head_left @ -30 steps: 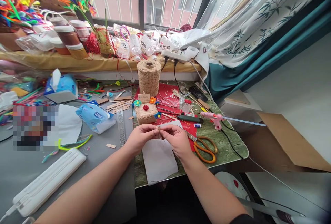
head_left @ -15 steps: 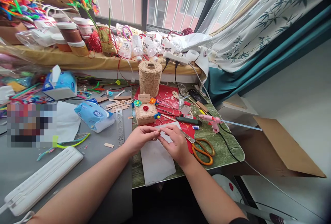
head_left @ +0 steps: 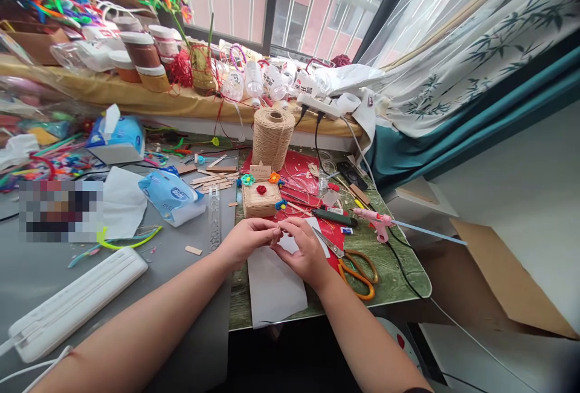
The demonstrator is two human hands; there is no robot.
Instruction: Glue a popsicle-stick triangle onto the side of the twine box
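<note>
My left hand and my right hand meet fingertip to fingertip above a white sheet of paper on the table. Both pinch a tiny piece between them that is too small to name. Just beyond the fingers stands a small twine-wrapped box trimmed with little coloured flowers. A big spool of jute twine stands behind it on a red mat.
Orange-handled scissors lie right of my right hand, a pink glue gun further right. A clear ruler, wooden sticks, tissue packs and a white case lie on the left. Bottles and jars crowd the sill.
The view has shifted slightly. My hands have stayed together over the paper, the fingers working the small piece; my right hand has turned a little.
</note>
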